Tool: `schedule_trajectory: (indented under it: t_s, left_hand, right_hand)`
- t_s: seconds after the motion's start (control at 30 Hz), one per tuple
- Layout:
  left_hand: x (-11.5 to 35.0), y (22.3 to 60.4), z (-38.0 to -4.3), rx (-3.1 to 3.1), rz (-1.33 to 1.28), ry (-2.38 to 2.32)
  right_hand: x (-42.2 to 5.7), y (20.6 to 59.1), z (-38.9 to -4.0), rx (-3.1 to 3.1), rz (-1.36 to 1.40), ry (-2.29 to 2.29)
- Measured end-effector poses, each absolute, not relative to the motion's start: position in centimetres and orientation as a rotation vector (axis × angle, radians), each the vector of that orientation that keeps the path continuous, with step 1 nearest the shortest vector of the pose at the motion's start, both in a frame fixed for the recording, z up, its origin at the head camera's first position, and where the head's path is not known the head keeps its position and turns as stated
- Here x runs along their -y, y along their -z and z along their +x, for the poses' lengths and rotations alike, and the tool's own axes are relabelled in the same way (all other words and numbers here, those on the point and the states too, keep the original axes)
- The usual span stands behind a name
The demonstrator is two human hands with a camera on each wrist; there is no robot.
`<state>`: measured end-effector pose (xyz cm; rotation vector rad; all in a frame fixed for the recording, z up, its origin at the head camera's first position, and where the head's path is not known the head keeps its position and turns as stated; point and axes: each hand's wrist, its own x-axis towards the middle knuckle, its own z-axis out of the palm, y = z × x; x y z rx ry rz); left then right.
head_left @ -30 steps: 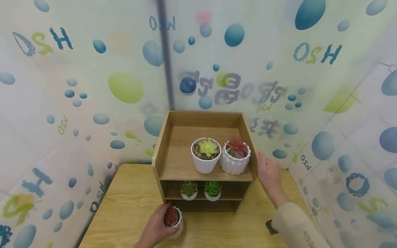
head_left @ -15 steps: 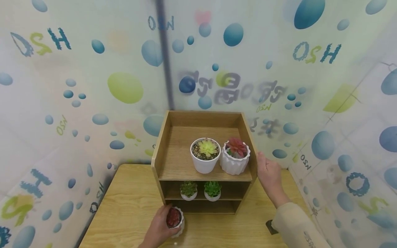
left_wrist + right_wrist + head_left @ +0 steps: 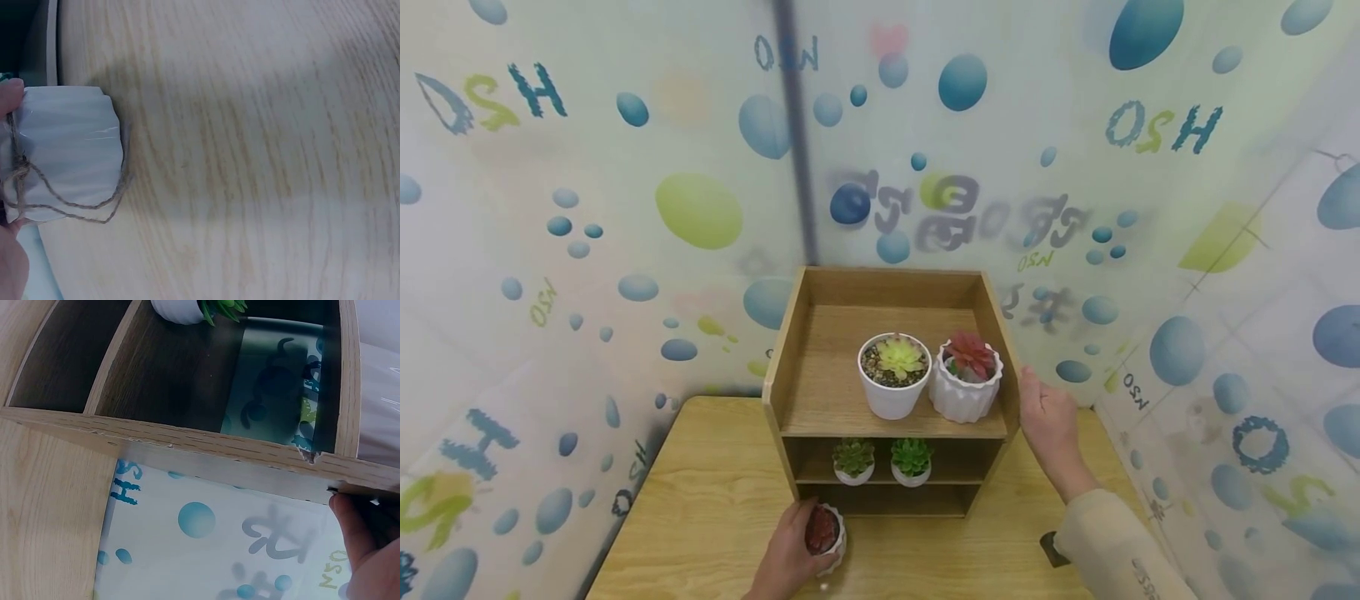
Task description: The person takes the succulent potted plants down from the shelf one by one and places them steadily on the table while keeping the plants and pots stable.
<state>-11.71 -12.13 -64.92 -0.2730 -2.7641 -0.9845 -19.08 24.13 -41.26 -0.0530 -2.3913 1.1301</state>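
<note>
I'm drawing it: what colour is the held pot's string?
Brown string, best seen in the left wrist view.

5 potted plants [image 3: 823,529], 1 shelf unit [image 3: 816,354]

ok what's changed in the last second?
The left hand and the potted red plant it grips shifted slightly right, in front of the shelf. Nothing newly gripped or let go.

Unchanged: right hand at the shelf's right side; upper red plant, yellow-green plant, dark green plant and bright green plant in place.
</note>
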Motion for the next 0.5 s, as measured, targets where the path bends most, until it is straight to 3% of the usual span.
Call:
schedule_trajectory:
  t_s: [0.5]
  left_hand:
    - [12.17, 65.4, -11.5, 2.761, -0.277, 0.964]
  right_hand:
    - [-24.11, 41.42, -19.23, 2.377, -0.063, -1.116]
